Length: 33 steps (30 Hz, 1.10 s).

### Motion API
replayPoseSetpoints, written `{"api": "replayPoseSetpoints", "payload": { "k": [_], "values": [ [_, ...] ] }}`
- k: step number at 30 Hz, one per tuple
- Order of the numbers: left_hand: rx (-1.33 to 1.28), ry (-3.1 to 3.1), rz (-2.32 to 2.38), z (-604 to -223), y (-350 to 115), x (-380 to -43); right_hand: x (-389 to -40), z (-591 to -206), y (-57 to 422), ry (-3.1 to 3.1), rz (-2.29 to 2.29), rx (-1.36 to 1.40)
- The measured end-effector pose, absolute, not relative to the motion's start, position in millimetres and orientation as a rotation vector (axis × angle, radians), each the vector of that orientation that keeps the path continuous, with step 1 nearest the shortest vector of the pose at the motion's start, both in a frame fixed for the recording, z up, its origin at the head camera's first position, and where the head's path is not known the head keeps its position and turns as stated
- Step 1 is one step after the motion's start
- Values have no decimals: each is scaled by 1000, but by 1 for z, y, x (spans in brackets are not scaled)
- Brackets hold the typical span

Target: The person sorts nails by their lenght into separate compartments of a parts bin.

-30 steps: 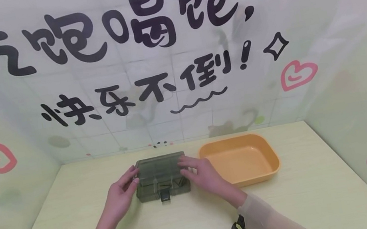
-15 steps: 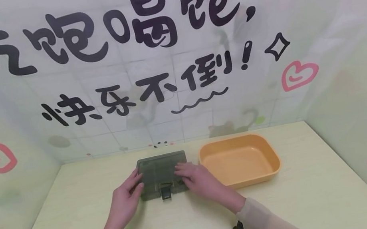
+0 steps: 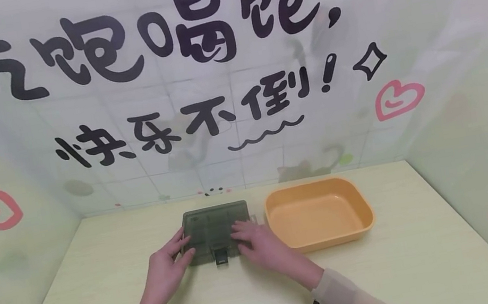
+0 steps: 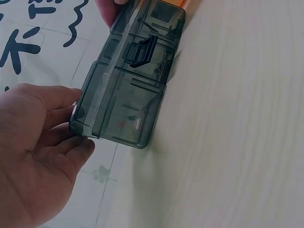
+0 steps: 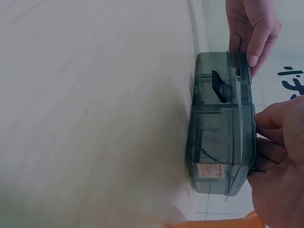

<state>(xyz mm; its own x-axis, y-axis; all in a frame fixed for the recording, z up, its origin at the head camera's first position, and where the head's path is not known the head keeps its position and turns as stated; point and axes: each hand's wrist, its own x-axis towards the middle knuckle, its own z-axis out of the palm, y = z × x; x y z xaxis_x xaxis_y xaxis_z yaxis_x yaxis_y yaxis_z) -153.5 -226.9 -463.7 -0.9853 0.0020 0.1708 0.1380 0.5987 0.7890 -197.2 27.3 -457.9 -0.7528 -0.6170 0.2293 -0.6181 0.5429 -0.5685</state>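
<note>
A translucent dark-green compartment box (image 3: 217,226) lies on the table with its hinged lid lowered over the base. In the right wrist view a narrow gap shows along the lid's front edge. Its black latch (image 3: 221,256) sticks out at the front, unfastened. My left hand (image 3: 165,272) holds the box's left end between thumb and fingers. Near the right end, fingers of my right hand (image 3: 265,248) rest on the lid, bent only slightly. Small dark pieces and a spring-like coil (image 4: 161,69) show through the plastic in the left wrist view.
To the right of the box stands an orange rectangular tray (image 3: 367,212), close to my right hand. Behind the table rises a printed backdrop (image 3: 242,168) with black lettering. Side panels (image 3: 478,161) border the table. A printed label (image 5: 211,170) is on the box's end.
The lid, raised and tilted a second ago, has come down over the base. My right hand has shifted slightly left and toward me along the lid. The left hand has stayed at the left end.
</note>
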Motion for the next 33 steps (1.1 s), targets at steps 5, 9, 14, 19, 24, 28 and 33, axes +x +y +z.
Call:
{"api": "replayPoseSetpoints", "payload": {
  "k": [5,9,14,19,24,28,33],
  "values": [
    [-126,-2674,-1320,-467,-227,-153,-194,-462,25,-2811,979,1067],
    [-138,-2706,-1276,-469,-227,-153,-192,-463,24,-2786,932,1059],
    [-189,-2709,-1094,-473,-226,-154,-190,-464,22,-2779,828,1066],
    [-256,-2653,-983,-478,-228,-156,-190,-467,21,-2771,796,1060],
    [-277,-2616,-993,-483,-230,-157,-189,-472,22,-2717,804,1073],
    [-291,-2576,-989,-485,-230,-158,-189,-478,21,-2681,775,1096],
    [-328,-2512,-974,-488,-230,-158,-189,-484,19,-2652,747,1101]
  ]
}}
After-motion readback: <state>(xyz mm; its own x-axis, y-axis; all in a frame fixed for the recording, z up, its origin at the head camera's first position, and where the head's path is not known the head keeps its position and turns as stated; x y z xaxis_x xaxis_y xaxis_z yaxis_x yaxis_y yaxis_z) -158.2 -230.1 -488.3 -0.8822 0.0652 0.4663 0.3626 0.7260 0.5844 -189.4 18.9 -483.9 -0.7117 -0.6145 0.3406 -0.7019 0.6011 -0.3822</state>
